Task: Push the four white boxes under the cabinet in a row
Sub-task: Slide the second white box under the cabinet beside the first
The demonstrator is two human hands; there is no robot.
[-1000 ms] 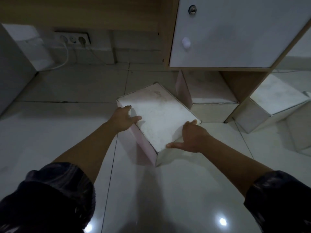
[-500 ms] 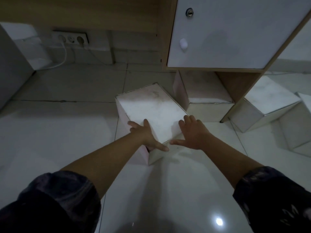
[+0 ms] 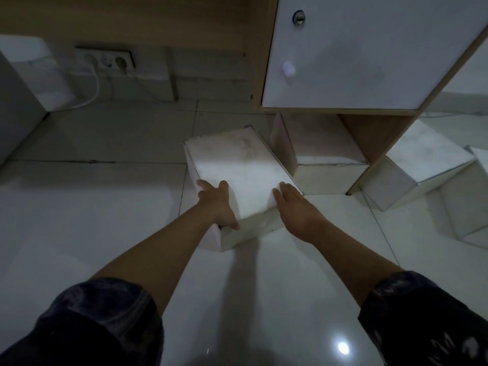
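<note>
From the head camera, a white cardboard box (image 3: 237, 170) sits on the glossy tiled floor (image 3: 79, 220), turned at an angle, its flat top matte and slightly smudged. Its far corner lies just beside a second white box (image 3: 324, 154), which is partly tucked under the cabinet (image 3: 369, 62), a wood-grain frame with a smooth white door. Beyond the cabinet's side panel, a third box (image 3: 422, 165) rests on the floor, with a fourth box (image 3: 470, 207) at the right edge, only partly in view.

The left hand (image 3: 219, 204) lies spread on the near left corner of the angled box, fingers flat on the top and the thumb hooked over the near edge. The right hand (image 3: 295, 207) is laid open and flat at the near right corner, fingertips on the top, the palm against the near face. Neither hand is clenched; both press on the box without gripping it. Dark patterned sleeves (image 3: 100, 320) cover the upper arms.
</note>
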